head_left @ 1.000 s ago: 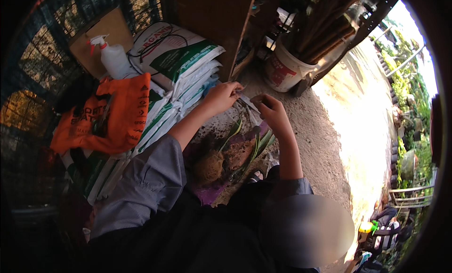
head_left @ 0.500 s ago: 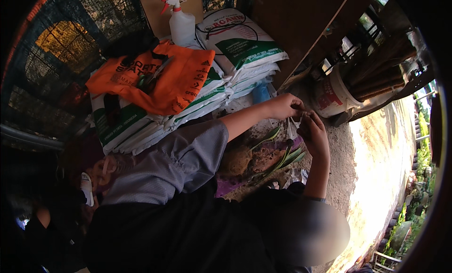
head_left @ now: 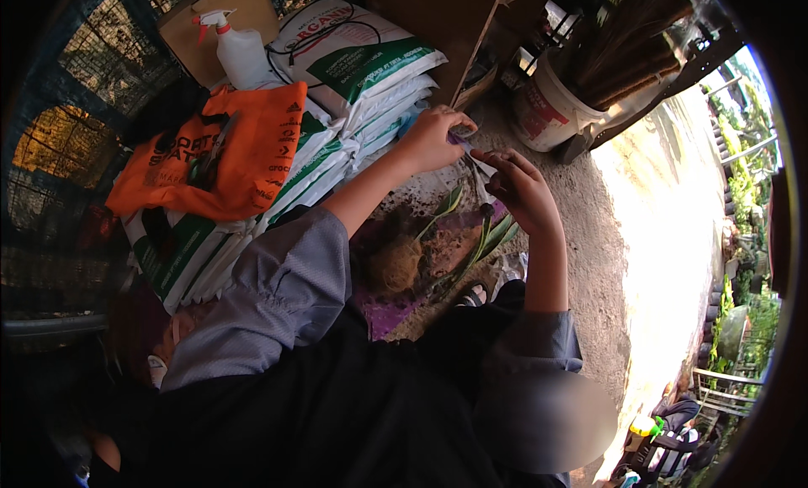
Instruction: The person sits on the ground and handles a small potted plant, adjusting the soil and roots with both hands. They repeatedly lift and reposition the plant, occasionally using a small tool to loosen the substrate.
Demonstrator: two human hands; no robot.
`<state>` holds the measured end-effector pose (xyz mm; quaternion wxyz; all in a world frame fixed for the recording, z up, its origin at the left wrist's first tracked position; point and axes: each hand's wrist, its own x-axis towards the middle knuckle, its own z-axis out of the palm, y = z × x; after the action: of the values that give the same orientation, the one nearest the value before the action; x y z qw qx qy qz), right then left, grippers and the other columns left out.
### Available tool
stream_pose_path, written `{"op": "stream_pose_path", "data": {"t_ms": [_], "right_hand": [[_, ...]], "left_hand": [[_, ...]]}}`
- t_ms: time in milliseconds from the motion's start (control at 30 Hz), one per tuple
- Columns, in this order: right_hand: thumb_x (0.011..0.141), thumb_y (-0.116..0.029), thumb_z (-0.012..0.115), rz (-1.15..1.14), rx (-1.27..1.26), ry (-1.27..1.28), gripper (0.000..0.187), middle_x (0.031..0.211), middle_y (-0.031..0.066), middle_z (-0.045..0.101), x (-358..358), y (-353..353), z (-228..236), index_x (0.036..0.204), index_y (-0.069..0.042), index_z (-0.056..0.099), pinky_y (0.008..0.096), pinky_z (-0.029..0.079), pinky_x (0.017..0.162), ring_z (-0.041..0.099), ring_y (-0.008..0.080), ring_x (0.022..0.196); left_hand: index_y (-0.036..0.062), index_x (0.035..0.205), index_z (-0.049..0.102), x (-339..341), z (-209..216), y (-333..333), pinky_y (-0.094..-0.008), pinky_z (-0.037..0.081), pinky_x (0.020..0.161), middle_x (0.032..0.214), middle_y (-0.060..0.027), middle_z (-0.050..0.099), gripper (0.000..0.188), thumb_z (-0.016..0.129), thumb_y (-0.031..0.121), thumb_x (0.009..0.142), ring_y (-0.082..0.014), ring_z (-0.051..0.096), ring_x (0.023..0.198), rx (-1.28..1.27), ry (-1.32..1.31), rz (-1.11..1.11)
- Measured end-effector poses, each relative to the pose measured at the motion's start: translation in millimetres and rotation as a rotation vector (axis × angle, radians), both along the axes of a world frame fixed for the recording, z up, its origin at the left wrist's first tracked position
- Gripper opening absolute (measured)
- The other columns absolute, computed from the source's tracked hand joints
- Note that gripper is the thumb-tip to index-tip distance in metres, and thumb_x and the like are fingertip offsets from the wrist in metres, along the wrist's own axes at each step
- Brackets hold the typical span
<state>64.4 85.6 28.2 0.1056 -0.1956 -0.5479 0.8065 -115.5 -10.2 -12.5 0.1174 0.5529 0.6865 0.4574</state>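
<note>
My left hand [head_left: 433, 140] is closed in a pinch, with a bit of a thin pale strip [head_left: 465, 145] showing at its fingertips. Facing it, my right hand [head_left: 517, 185] has its fingers curled and pinched at the strip's other end. What the strip is made of is too small to tell. Below the hands, a round brown fibrous clump [head_left: 394, 266] lies on soil over a purple sheet [head_left: 389, 315]. Long green leaves [head_left: 498, 239] lie beside it, close under my right hand.
Stacked white-and-green sacks [head_left: 366, 67] stand to the left, bearing an orange bag [head_left: 252, 151] and a white spray bottle [head_left: 242, 57]. A white bucket [head_left: 551, 109] with brooms stands beyond my hands. Sunlit ground [head_left: 661, 235] lies to the right.
The view has shifted, so the sacks and bucket sit farther left. My hands have drawn slightly apart, and more of the strip shows between the fingertips.
</note>
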Motion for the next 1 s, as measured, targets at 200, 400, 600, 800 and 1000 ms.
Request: {"op": "stream_pose_path", "data": {"t_ms": [200, 400, 600, 800, 1000], "right_hand": [[0.087, -0.013, 0.053, -0.103, 0.102, -0.058, 0.022, 0.09, -0.0021, 0.056, 1, 5, -4, 0.105, -0.002, 0.061, 0.019, 0.042, 0.066, 0.047, 0.0043, 0.07], [0.088, -0.014, 0.052, -0.179, 0.136, -0.059, 0.023, 0.09, -0.0002, 0.059, 1, 14, -10, 0.105, -0.002, 0.06, 0.0188, 0.04, 0.062, 0.048, 0.0042, 0.068], [0.092, -0.014, 0.046, -0.171, 0.044, -0.073, 0.027, 0.089, 0.002, 0.061, 4, 18, -3, 0.115, -0.004, 0.055, 0.0185, 0.039, 0.06, 0.047, 0.0047, 0.066], [0.087, -0.013, 0.053, -0.194, 0.413, -0.07, 0.024, 0.08, -0.0001, 0.059, 9, 15, -10, 0.109, -0.004, 0.059, 0.0196, 0.037, 0.055, 0.045, 0.0044, 0.061], [0.081, -0.013, 0.058, -0.309, 0.957, -0.219, 0.016, 0.067, 0.0035, 0.06, 16, 8, -12, 0.094, -0.005, 0.063, 0.0262, 0.042, 0.056, 0.052, 0.0081, 0.059]], "left_hand": [[0.0099, 0.101, 0.064, 22, 6, 1, -0.0363, 0.038, 0.094, 0.108, -0.0075, 0.056, 0.033, 0.071, 0.019, 0.07, -0.023, 0.05, 0.108, 0.032, 0.111, -0.116], [0.0042, 0.084, 0.068, 25, 15, 7, -0.0321, 0.042, 0.088, 0.104, -0.0058, 0.057, 0.017, 0.071, 0.018, 0.075, -0.02, 0.054, 0.102, -0.087, -0.178, -0.109], [0.0001, 0.086, 0.067, 13, 15, 8, -0.0305, 0.044, 0.084, 0.097, -0.0062, 0.062, 0.016, 0.068, 0.013, 0.076, -0.0196, 0.058, 0.096, -0.037, -0.194, -0.015], [0.0008, 0.082, 0.068, -1, 16, 3, -0.0331, 0.046, 0.079, 0.092, -0.0097, 0.062, 0.013, 0.068, 0.009, 0.072, -0.0245, 0.059, 0.088, 0.06, -0.086, 0.093], [0.0054, 0.09, 0.071, -6, 24, -4, -0.0298, 0.046, 0.083, 0.097, -0.0068, 0.062, 0.014, 0.067, 0.01, 0.077, -0.0184, 0.06, 0.091, -0.021, -0.071, 0.105]]}}
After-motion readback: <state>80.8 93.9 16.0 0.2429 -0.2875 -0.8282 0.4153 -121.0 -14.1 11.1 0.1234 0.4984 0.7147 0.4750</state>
